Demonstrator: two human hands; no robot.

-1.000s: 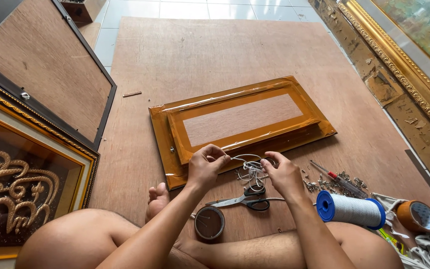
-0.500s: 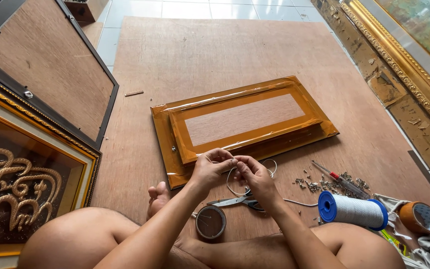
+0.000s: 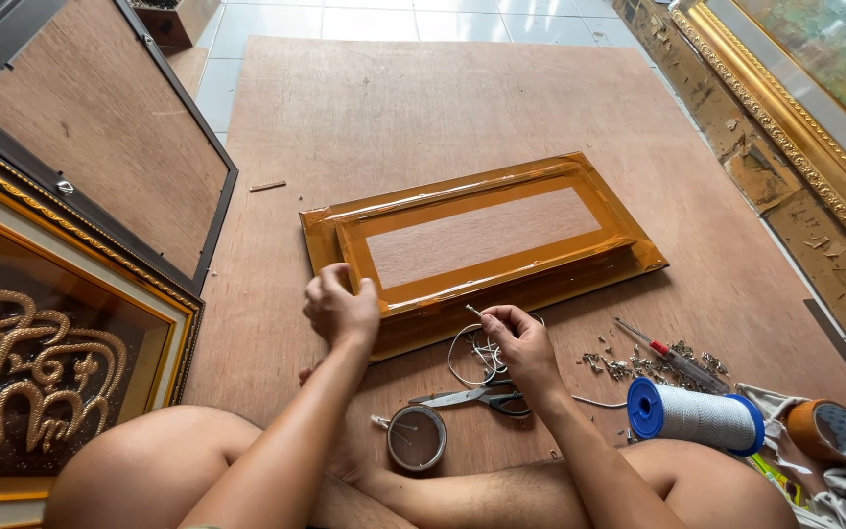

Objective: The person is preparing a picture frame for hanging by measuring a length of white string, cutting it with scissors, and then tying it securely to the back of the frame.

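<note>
A loop of thin white cord (image 3: pixel 470 355) hangs from the right hand (image 3: pixel 519 343), whose fingertips pinch it just off the near edge of the orange-wrapped picture frame (image 3: pixel 482 240) lying face down on the brown floor board (image 3: pixel 423 98). The left hand (image 3: pixel 341 309) rests curled on the frame's near left corner, fingers pressing its edge, with nothing pinched in it. Close by lie scissors (image 3: pixel 477 398), a small round tin (image 3: pixel 416 437) with pins beside it, a blue-ended spool of white cord (image 3: pixel 697 415), a screwdriver (image 3: pixel 660 353) among scattered small hardware (image 3: pixel 629 367), and an orange tape roll (image 3: pixel 824 429).
</note>
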